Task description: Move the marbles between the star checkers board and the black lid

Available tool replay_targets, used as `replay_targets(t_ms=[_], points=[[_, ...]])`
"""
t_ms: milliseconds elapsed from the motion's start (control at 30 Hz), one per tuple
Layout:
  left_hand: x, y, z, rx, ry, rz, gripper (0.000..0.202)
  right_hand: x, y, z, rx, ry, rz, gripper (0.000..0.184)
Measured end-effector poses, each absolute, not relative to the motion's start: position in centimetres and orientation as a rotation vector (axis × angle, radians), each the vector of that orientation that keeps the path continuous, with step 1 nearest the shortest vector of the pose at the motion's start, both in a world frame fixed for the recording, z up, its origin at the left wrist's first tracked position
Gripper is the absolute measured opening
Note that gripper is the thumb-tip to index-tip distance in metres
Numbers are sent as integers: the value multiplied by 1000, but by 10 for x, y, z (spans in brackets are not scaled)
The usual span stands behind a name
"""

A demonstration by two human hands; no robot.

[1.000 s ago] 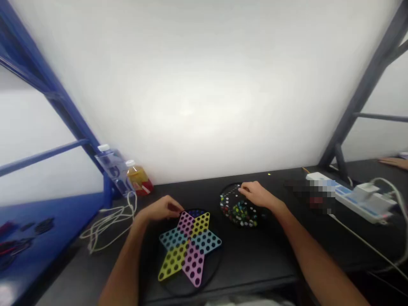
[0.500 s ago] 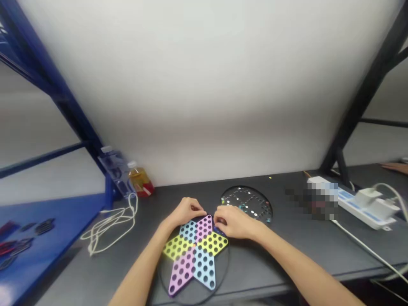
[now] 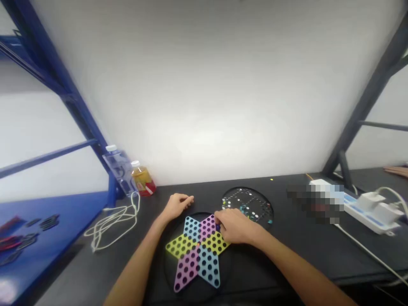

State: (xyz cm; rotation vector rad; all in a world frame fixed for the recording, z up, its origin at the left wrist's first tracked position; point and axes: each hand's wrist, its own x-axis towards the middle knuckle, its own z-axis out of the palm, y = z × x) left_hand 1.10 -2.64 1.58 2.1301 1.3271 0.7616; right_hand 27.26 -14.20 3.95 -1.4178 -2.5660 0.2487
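A star-shaped Chinese checkers board in pink, blue and yellow, full of round holes, lies inside a dark round rim near the table's front. My right hand is at its upper right, fingers curled down against the pink and yellow points. Beneath those fingertips shows a small dark blue patch, mostly hidden. My left hand is beyond the board's upper left, apart from it, fingers curled and thumb drawn in; whatever it holds, if anything, does not show. An orange spot marks the board's middle.
A round black tray with small white and coloured pieces lies behind my right hand. Left are a white cable, a yellow-red bottle and a clear container. A white power strip with plugs is at right.
My left hand has moved away from the board's top edge, up and to the left. My right hand stays at the board's upper right. The view has shifted slightly.
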Motion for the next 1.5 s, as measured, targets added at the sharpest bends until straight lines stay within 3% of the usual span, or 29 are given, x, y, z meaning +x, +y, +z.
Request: replay_targets(t_ms=[500, 600, 767, 867, 1000, 1200, 1367, 1500], points=[[10, -21, 6, 2123, 1344, 791, 48, 278, -134, 34, -1352, -2338, 497, 11], [11, -22, 7, 2119, 1345, 780, 48, 283, -126, 32, -1228, -2058, 785, 11], [11, -21, 7, 2140, 1351, 784, 48, 290, -108, 32, -815, -1196, 1573, 21], [12, -21, 7, 2145, 1355, 789, 48, 291, -102, 31, -697, -944, 1696, 27], [13, -21, 7, 2151, 1349, 783, 48, 287, -104, 28, -923, -1193, 1521, 26], [13, -24, 9, 2160, 1355, 797, 48, 285, -118, 30, -1232, -2078, 609, 8], [13, -24, 8, 2181, 1359, 818, 47, 280, -126, 31, -1297, -2420, 450, 21], [14, -25, 9, 2157, 1369, 822, 47, 275, -130, 31, -1400, -2468, 357, 20]])
